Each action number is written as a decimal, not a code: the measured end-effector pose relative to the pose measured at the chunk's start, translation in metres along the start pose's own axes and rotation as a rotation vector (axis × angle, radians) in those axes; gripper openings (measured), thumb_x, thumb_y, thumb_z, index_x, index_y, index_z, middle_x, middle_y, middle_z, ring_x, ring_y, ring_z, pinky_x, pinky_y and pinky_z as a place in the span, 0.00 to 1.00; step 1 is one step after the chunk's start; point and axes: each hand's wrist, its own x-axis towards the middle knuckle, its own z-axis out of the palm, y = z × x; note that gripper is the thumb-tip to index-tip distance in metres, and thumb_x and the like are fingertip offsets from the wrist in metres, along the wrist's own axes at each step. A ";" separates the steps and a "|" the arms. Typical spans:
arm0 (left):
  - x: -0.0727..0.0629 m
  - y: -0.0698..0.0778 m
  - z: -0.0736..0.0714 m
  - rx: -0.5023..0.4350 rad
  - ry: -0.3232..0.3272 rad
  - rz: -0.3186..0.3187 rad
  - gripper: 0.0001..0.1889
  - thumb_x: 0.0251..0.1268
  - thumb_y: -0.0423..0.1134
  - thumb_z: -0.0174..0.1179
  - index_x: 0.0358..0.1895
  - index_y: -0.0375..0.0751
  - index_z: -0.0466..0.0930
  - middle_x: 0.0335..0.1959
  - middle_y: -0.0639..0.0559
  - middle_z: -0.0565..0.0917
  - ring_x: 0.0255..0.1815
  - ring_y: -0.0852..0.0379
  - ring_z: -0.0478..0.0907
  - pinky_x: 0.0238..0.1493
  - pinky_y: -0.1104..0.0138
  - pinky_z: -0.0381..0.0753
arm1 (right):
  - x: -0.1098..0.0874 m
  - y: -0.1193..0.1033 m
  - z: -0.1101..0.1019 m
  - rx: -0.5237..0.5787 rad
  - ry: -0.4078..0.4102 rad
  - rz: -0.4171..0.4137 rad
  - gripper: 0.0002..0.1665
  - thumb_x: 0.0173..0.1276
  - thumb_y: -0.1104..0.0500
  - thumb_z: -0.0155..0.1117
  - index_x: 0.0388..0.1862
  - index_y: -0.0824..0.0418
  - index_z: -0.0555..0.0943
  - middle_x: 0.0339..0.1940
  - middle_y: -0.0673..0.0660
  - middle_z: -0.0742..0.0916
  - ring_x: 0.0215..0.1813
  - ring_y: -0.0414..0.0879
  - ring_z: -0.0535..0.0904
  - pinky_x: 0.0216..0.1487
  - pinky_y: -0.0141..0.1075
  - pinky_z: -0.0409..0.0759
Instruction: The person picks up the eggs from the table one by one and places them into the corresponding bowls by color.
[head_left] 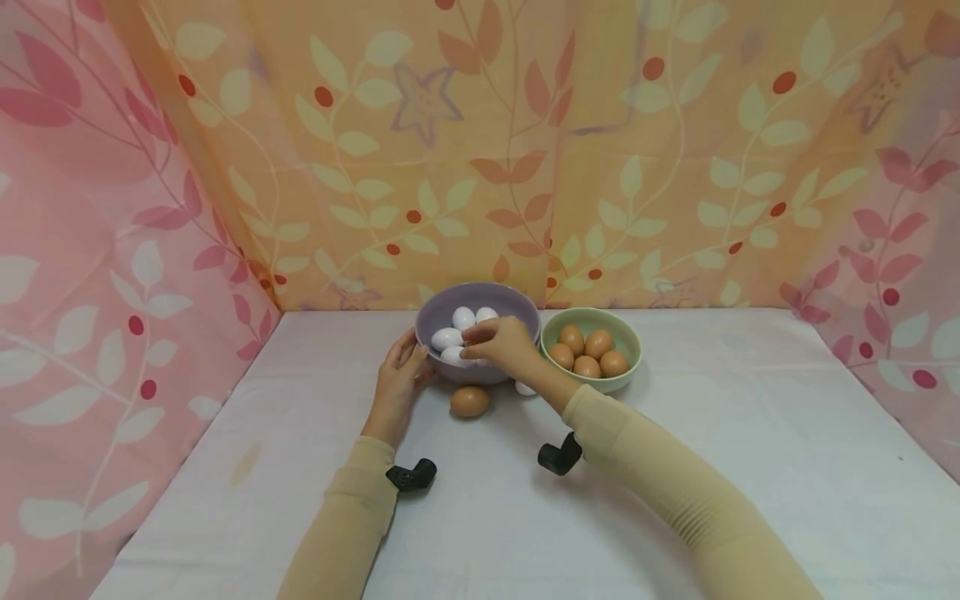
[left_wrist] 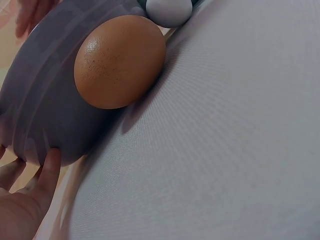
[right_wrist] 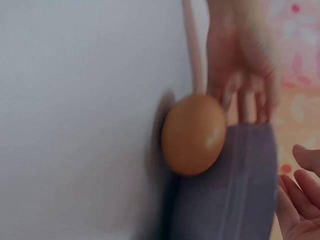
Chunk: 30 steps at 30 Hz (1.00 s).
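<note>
A purple bowl [head_left: 480, 295] holding several white eggs [head_left: 447, 339] stands near the back of the table. My left hand [head_left: 397, 379] steadies its left side, the fingers spread against the outer wall in the left wrist view. Over the bowl's front rim reaches my right hand [head_left: 506, 343], fingertips among the white eggs. In the right wrist view the thumb and fingers of that right hand [right_wrist: 302, 207] stand apart with no egg between them. One brown egg [head_left: 470, 402] lies on the table just in front of the purple bowl.
A pale green bowl [head_left: 611, 384] with several brown eggs [head_left: 587, 367] sits right of the purple one, close beside it. Partly behind my right wrist, a white egg [head_left: 526, 389] lies on the white tablecloth [head_left: 480, 533]. A patterned curtain [head_left: 480, 208] closes off the back.
</note>
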 end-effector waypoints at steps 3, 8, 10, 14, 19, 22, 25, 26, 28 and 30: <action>-0.001 0.001 0.001 -0.012 -0.001 0.007 0.29 0.76 0.39 0.53 0.77 0.48 0.59 0.79 0.50 0.60 0.74 0.53 0.65 0.71 0.52 0.69 | -0.014 -0.004 -0.003 0.080 -0.004 -0.003 0.22 0.59 0.61 0.76 0.52 0.65 0.86 0.48 0.60 0.90 0.53 0.47 0.86 0.50 0.32 0.84; -0.001 0.000 0.000 -0.016 -0.007 0.015 0.29 0.76 0.38 0.54 0.77 0.48 0.59 0.80 0.49 0.60 0.75 0.52 0.65 0.72 0.51 0.68 | -0.036 -0.004 -0.006 0.148 -0.025 0.020 0.23 0.58 0.60 0.77 0.53 0.63 0.86 0.49 0.59 0.90 0.54 0.46 0.86 0.55 0.32 0.83; -0.001 -0.001 -0.001 -0.015 -0.012 0.017 0.29 0.76 0.38 0.54 0.77 0.47 0.58 0.80 0.49 0.59 0.75 0.52 0.65 0.72 0.51 0.69 | -0.044 -0.002 -0.007 0.161 -0.035 0.019 0.24 0.58 0.60 0.77 0.53 0.63 0.86 0.50 0.59 0.90 0.55 0.46 0.86 0.56 0.33 0.82; 0.000 -0.001 -0.001 -0.017 -0.008 0.014 0.29 0.76 0.38 0.53 0.77 0.47 0.58 0.80 0.49 0.59 0.75 0.52 0.64 0.71 0.51 0.69 | -0.057 0.002 -0.010 0.162 -0.039 -0.009 0.24 0.59 0.60 0.76 0.54 0.66 0.84 0.52 0.60 0.89 0.57 0.50 0.85 0.56 0.36 0.83; 0.000 0.000 0.001 -0.021 -0.002 0.017 0.30 0.77 0.37 0.52 0.78 0.45 0.57 0.80 0.47 0.57 0.76 0.51 0.63 0.71 0.50 0.69 | -0.065 0.010 -0.010 0.153 -0.035 0.007 0.22 0.59 0.60 0.76 0.53 0.63 0.86 0.52 0.59 0.89 0.57 0.52 0.85 0.55 0.36 0.84; 0.000 0.000 0.001 -0.015 -0.002 0.021 0.29 0.77 0.38 0.52 0.78 0.45 0.57 0.80 0.47 0.57 0.76 0.50 0.63 0.71 0.50 0.69 | -0.068 0.016 -0.008 0.161 -0.038 0.014 0.22 0.58 0.61 0.76 0.52 0.64 0.86 0.51 0.60 0.89 0.56 0.52 0.85 0.54 0.36 0.84; -0.001 0.000 0.001 -0.015 -0.003 0.024 0.29 0.77 0.38 0.52 0.77 0.45 0.57 0.80 0.47 0.57 0.76 0.49 0.63 0.71 0.50 0.69 | -0.070 0.019 -0.006 0.158 -0.035 0.019 0.23 0.57 0.62 0.76 0.53 0.65 0.85 0.52 0.61 0.89 0.56 0.52 0.85 0.53 0.35 0.84; -0.001 0.000 0.001 -0.013 -0.004 0.024 0.29 0.77 0.38 0.52 0.77 0.45 0.57 0.80 0.47 0.57 0.76 0.49 0.63 0.71 0.50 0.69 | -0.071 0.021 -0.005 0.153 -0.033 0.021 0.23 0.57 0.62 0.76 0.52 0.65 0.85 0.52 0.61 0.89 0.56 0.53 0.85 0.54 0.35 0.84; -0.001 0.001 0.001 -0.010 -0.006 0.024 0.29 0.77 0.38 0.52 0.78 0.45 0.57 0.80 0.47 0.57 0.76 0.50 0.63 0.72 0.50 0.69 | -0.071 0.024 -0.003 0.136 -0.026 0.031 0.23 0.56 0.61 0.77 0.52 0.65 0.86 0.52 0.61 0.89 0.56 0.53 0.85 0.54 0.36 0.83; -0.001 0.001 0.001 -0.009 -0.005 0.022 0.29 0.77 0.38 0.52 0.78 0.45 0.57 0.80 0.47 0.57 0.76 0.50 0.63 0.72 0.50 0.69 | -0.071 0.026 -0.001 0.117 -0.020 0.037 0.24 0.55 0.61 0.78 0.51 0.65 0.86 0.51 0.60 0.89 0.56 0.53 0.84 0.56 0.37 0.83</action>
